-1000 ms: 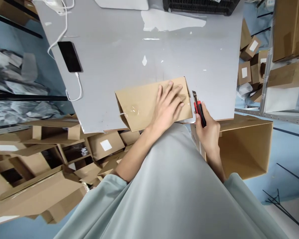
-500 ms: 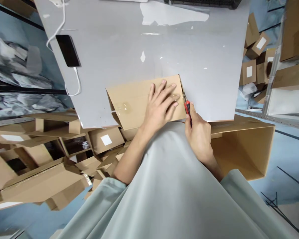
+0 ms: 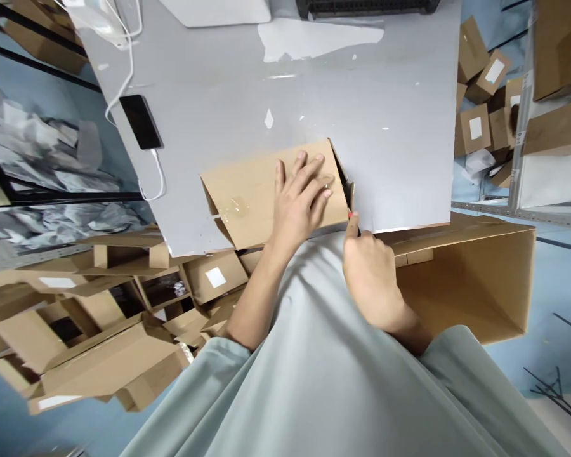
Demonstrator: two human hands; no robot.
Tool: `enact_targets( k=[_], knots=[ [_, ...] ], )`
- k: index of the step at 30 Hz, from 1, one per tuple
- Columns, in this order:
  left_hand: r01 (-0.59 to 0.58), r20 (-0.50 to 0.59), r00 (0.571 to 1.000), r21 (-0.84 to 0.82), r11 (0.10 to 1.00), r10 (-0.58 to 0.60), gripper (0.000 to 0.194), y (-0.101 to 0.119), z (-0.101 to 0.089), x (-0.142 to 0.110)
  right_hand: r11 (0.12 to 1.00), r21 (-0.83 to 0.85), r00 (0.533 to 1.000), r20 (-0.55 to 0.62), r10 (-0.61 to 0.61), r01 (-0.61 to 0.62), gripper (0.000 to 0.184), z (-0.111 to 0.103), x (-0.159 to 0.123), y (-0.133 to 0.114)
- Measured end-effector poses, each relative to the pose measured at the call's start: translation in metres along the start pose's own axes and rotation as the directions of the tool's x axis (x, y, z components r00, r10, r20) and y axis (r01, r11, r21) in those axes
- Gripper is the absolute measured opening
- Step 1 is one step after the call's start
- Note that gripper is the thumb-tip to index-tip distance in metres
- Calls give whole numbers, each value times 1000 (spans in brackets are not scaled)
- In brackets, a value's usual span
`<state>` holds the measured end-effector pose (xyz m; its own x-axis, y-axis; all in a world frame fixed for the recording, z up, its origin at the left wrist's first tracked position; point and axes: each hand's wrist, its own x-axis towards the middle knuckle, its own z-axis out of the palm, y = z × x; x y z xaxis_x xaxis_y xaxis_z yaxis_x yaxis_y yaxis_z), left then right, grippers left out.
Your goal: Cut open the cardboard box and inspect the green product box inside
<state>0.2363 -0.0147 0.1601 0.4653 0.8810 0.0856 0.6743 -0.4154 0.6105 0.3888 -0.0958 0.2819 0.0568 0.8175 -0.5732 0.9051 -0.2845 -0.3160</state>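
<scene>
Small box pinned under the left hand, its right end met by the right hand

A small brown box point(image 3: 252, 188) is set at the near edge of the table point(image 3: 402, 171), directly beneath the left hand point(image 3: 299, 200). Its long axis is laid crosswise before the body, from the left hand's outer side towards the right hand point(image 3: 370, 273), with the right end tilted slightly farther away. The left hand is spread flat on the right half of the top, fingers pointed across that axis; nothing is gripped by it. The hands are held apart, though near each other.

The right hand is closed around a slim tool point(image 3: 351, 215), of which only a bit of red and black can be seen; the rest is hidden by the fingers. It is held at the near corner of the box's right end, where a dark gap is shown beside a parted flap. That end is therefore nearer to the right hand. Whether the box is touched by the tool cannot be told.

Beyond the left hand, farther left, a phone point(image 3: 141, 122) is joined to a white cable point(image 3: 160, 178). Right of the right hand, a large open carton point(image 3: 497, 285) is placed below the table's edge.
</scene>
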Motion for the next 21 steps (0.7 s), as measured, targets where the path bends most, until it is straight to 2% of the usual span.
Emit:
enact_targets(
  k=[2, 5, 7, 9, 11, 13, 15, 17, 19, 21],
  knots=[
    [-2, 2, 1000, -7, 1000, 2, 43, -1, 0, 7, 994, -83, 997, 9, 78, -77, 62, 0, -12, 7],
    [9, 4, 1000, -20, 1000, -9, 44, -2, -6, 9, 997, -71, 1000, -20, 11, -12, 61, -7, -28, 20],
    [44, -57, 997, -9, 999, -44, 43, -4, -16, -2, 999, -16, 990, -135, -46, 44, 58, -7, -31, 37],
    [135, -208, 970, 29, 990, -126, 41, -10, -31, -21, 998, 52, 948, -317, -25, 44, 58, 5, -17, 65],
    [281, -392, 889, 65, 957, -235, 43, -22, -46, -47, 991, 130, 886, -458, 71, -13, 62, 34, 18, 101],
    [429, -490, 799, 58, 902, -348, 56, -37, -55, -74, 975, 198, 842, -504, 193, -105, 64, 74, 70, 139],
    [549, -485, 726, -17, 835, -487, 78, -54, -57, -95, 946, 243, 831, -464, 309, -216, 68, 116, 122, 173],
    [620, -439, 661, -138, 773, -609, 89, -69, -54, -108, 923, 265, 842, -395, 368, -279, 71, 151, 162, 198],
    [629, -414, 629, -226, 744, -658, 87, -83, -53, -115, 903, 277, 840, -352, 414, -329, 74, 174, 182, 211],
    [602, -414, 636, -262, 754, -652, 80, -95, -56, -118, 895, 274, 835, -341, 433, -352, 75, 185, 185, 215]
  ],
)
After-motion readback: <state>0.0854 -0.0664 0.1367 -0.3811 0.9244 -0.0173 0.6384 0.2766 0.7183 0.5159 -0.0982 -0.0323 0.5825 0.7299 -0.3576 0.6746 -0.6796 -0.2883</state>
